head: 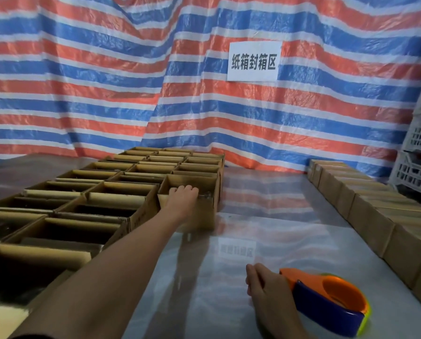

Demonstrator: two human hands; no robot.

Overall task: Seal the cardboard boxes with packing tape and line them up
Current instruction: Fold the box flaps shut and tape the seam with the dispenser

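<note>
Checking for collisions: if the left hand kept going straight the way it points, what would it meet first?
Probably the far wall of the open box whose near flap the left hand grips; depth is unclear.

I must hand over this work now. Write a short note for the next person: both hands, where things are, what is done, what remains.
Left hand: reached out, fingers over the near rim of an open box at the right edge of the open boxes; grip looks closed on the rim.
Right hand: resting on the table against the tape dispenser, not clearly gripping it.
Done: closed boxes stand in a row along the right side.
Left: many boxes still open; tape each and add it to the row.
</note>
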